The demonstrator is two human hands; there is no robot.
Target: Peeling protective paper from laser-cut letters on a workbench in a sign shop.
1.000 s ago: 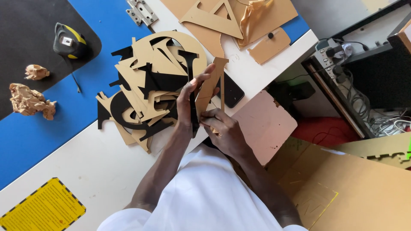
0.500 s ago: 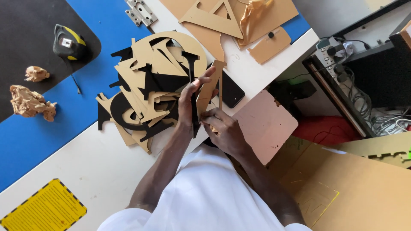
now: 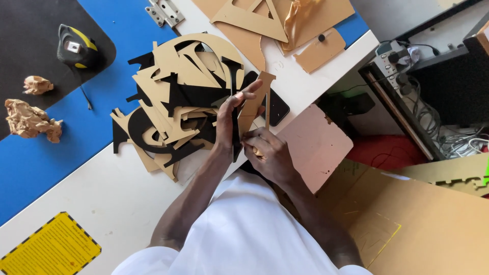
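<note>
Centrally, the left hand (image 3: pixel 228 119) grips a tan, paper-faced cut-out letter (image 3: pixel 254 104) by its long edge, thumb and fingers closed on it, and holds it upright just above the near edge of the white table (image 3: pixel 86 188). The right hand (image 3: pixel 267 153) pinches at the letter's lower end, fingertips narrowed on the paper facing (whether a strip has lifted cannot be told). Judged from the frame, peeling is partly done: in the pile of letters (image 3: pixel 175 99) just beside the left hand, several pieces show bare black faces while more keep their tan covering, so a good share appears left. The pile overlaps too much for an exact count. Two crumpled wads of peeled paper (image 3: pixel 31 119) lie towards the table's left edge, on the blue mat (image 3: pixel 117 56) and the black mat (image 3: pixel 30 30). One tape measure (image 3: pixel 76 47) sits on the black mat near the far left corner. One metal hinge (image 3: pixel 164 12) lies at the far edge, with larger tan sheets (image 3: pixel 310 25) towards the far right corner. One yellow label (image 3: pixel 48 249) marks the near left corner.
</note>
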